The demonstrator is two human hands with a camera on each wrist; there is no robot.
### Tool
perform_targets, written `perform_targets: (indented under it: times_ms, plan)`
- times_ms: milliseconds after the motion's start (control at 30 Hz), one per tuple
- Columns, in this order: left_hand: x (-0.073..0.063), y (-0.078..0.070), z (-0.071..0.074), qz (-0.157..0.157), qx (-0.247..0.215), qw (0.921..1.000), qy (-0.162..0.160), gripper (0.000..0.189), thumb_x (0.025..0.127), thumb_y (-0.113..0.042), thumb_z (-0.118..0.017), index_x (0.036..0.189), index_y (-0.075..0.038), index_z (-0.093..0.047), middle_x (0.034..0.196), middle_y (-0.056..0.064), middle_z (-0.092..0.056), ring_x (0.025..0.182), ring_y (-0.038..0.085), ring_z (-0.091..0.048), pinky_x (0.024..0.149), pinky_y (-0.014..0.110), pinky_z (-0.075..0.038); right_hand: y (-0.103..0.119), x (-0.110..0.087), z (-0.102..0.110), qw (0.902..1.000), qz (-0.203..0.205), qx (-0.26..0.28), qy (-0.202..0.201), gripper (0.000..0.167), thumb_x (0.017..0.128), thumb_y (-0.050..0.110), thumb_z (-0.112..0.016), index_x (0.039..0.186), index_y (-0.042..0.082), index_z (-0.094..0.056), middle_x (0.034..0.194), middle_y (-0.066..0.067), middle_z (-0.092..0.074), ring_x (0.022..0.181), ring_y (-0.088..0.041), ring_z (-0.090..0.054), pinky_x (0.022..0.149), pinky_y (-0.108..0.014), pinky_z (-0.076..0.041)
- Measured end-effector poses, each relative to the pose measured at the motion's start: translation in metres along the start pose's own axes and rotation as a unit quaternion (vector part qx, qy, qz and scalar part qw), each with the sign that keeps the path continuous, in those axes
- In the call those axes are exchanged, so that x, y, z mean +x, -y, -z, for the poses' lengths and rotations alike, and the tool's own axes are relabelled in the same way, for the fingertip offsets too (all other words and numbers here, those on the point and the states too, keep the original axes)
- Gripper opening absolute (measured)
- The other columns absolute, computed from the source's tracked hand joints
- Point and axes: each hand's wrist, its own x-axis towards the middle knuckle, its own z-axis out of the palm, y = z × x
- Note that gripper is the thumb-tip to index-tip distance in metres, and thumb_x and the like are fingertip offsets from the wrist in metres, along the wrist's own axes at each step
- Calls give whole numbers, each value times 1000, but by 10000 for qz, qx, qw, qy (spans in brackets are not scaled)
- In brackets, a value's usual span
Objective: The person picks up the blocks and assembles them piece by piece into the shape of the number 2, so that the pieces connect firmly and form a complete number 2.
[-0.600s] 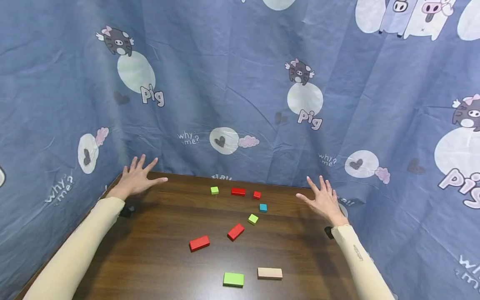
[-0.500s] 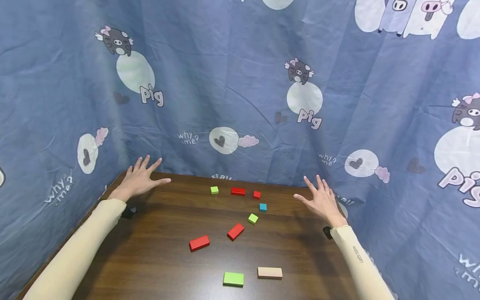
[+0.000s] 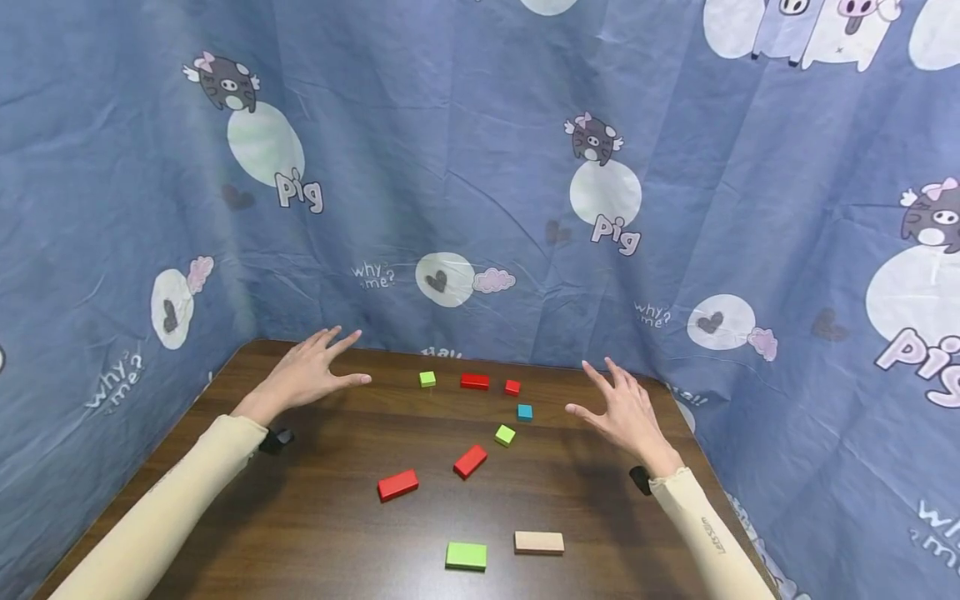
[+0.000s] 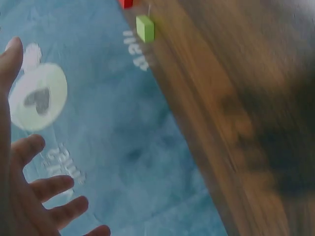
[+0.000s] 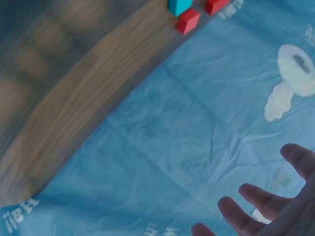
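Note:
My left hand (image 3: 303,375) hovers over the far left of the table, fingers spread, holding nothing. The nearest block to it is a small green cube (image 3: 427,379). Over the right side is my right hand (image 3: 626,414), also spread and holding nothing, with a blue cube (image 3: 525,412) and a small red cube (image 3: 512,387) to its left. A long red block (image 3: 475,381) lies between the far green cube and the red cube. Nearer me are another green cube (image 3: 505,435), a red block (image 3: 470,461) and a second red block (image 3: 397,485).
A green rectangular block (image 3: 466,556) and a plain wooden block (image 3: 538,542) lie at the front of the brown table (image 3: 330,533). Blue printed cloth (image 3: 480,183) hangs behind the table and along both sides.
Both hands have moved inward toward the blocks, the left one to the right and the right one to the left. The blocks stay where they were on the table.

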Motion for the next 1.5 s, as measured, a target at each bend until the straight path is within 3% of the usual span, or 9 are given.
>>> perform_targets:
  times_ms: [167,333,567,833,1100,1300,1500]
  plan:
    - [-9,-16,-10,-272,53,9995,-167,94,76,-83,-47,150,-28,-32,148,19,-40,134,43,-38,100,63,-33,18,-10,-7,9994,263,124,-197,83,77,66,-66,146,29,-40,146,-18,-42,128,-43,-43,100,-64,-32]
    - [-20,-34,-25,-471,24,9985,-265,92,72,-84,-50,146,-29,-42,139,13,-52,127,37,-48,98,62,-36,36,-20,-16,9983,539,153,-187,81,75,66,-67,144,30,-43,136,-15,-51,120,-39,-49,97,-60,-36]
    - [-32,-57,-40,-764,-60,9964,-353,87,71,-84,-52,141,-32,-48,132,8,-57,120,32,-54,95,58,-40,51,-32,-27,9973,710,190,33,81,75,70,-65,145,38,-39,132,-10,-54,117,-33,-52,96,-54,-39]
    - [-55,-77,-54,-1247,-37,9915,-372,83,67,-73,-69,134,-25,-57,125,6,-61,114,26,-58,92,49,-46,72,-53,-37,9930,1159,210,-20,76,74,70,-65,137,29,-54,122,-4,-60,108,-28,-56,91,-50,-43]
    - [-78,-104,-63,-2008,-204,9783,-472,69,66,-63,-76,117,-17,-68,110,1,-63,101,19,-61,86,40,-50,98,-73,-49,9826,1840,219,-100,61,74,70,-65,113,24,-69,102,5,-65,97,-18,-59,84,-41,-44]
    - [-94,-122,-70,-2406,-528,9686,-329,62,68,-60,-77,111,-15,-70,102,-2,-61,89,12,-60,77,31,-52,114,-85,-57,9778,2069,241,248,60,74,71,-64,114,27,-68,105,8,-64,99,-14,-57,84,-38,-43]
    - [-106,-135,-82,-2965,-518,9523,-499,61,71,-63,-73,104,-13,-70,95,-5,-61,85,9,-58,74,27,-50,124,-96,-63,9755,2120,249,525,60,75,74,-61,113,27,-68,105,10,-63,98,-13,-56,84,-39,-44]
